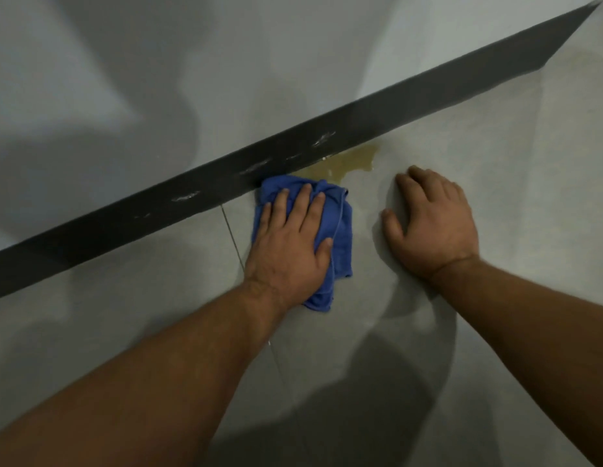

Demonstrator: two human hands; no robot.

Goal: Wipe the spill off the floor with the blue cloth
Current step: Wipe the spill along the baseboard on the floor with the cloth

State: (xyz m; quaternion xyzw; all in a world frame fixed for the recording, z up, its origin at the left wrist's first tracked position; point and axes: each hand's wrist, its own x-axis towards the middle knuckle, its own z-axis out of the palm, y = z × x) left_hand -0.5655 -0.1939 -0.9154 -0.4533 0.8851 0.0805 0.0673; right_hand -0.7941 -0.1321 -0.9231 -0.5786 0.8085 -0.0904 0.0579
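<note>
A crumpled blue cloth (pixel 339 227) lies on the grey tiled floor, its far edge touching the dark baseboard. My left hand (pixel 290 244) presses flat on top of it with the fingers spread. A yellowish-brown spill (pixel 347 163) pools against the baseboard just beyond and to the right of the cloth; the cloth's upper right corner reaches its near edge. My right hand (pixel 435 224) rests palm down on the bare floor to the right of the cloth, below the spill, holding nothing.
A dark baseboard (pixel 179 210) with pale scuff marks runs diagonally from lower left to upper right, under a grey wall (pixel 158 79). A grout line (pixel 232 235) crosses the floor left of the cloth. Shadows fall over the near floor.
</note>
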